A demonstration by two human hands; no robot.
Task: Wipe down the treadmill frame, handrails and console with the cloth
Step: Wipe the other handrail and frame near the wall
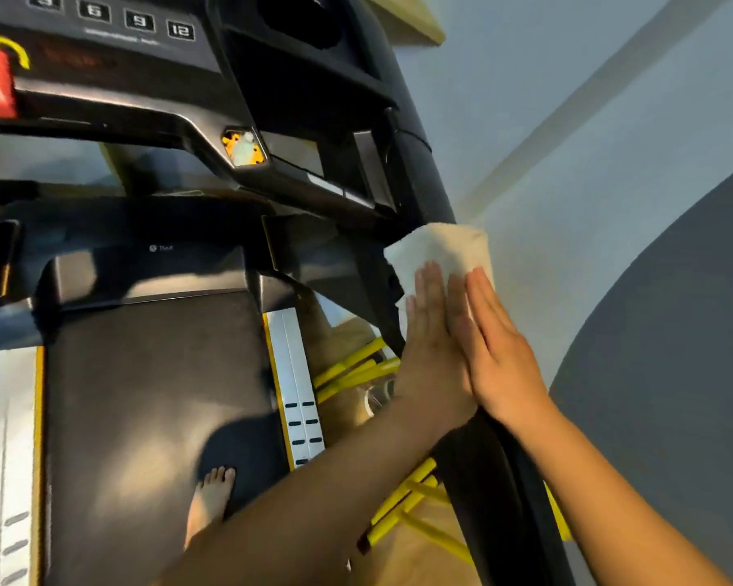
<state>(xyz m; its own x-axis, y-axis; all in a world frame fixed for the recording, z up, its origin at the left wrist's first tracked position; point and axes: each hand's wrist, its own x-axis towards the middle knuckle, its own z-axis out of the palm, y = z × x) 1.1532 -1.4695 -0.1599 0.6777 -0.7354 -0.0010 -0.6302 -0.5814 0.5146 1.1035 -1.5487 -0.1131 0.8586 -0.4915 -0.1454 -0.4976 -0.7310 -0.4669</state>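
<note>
Cloth (439,253), white and folded, is lying draped over the right-hand handrail (500,480) of the treadmill, just below the spot where the rail is meeting the console (297,99). Both hands are pressing on it with straight fingers, flat and side by side: the left hand (430,344) is covering the inner side of the rail, and the right hand (498,353) is lying against the outer side, so the two palms are sandwiching the cloth and rail between them. Neither hand is curling round anything.

Moving outward, the black rail is running down toward the viewer between the forearms. To the left, the running belt (153,395) is stretching away, with a bare foot (210,503) standing on it. Yellow bars (356,370) are showing on the floor beside the deck.

Judging by where the cloth is sitting, the wiping is dealing with the upper end of this handrail. The lower stretch of the rail appears to be waiting, and nothing here is showing whether the console, the far handrail or the frame are already clean.
</note>
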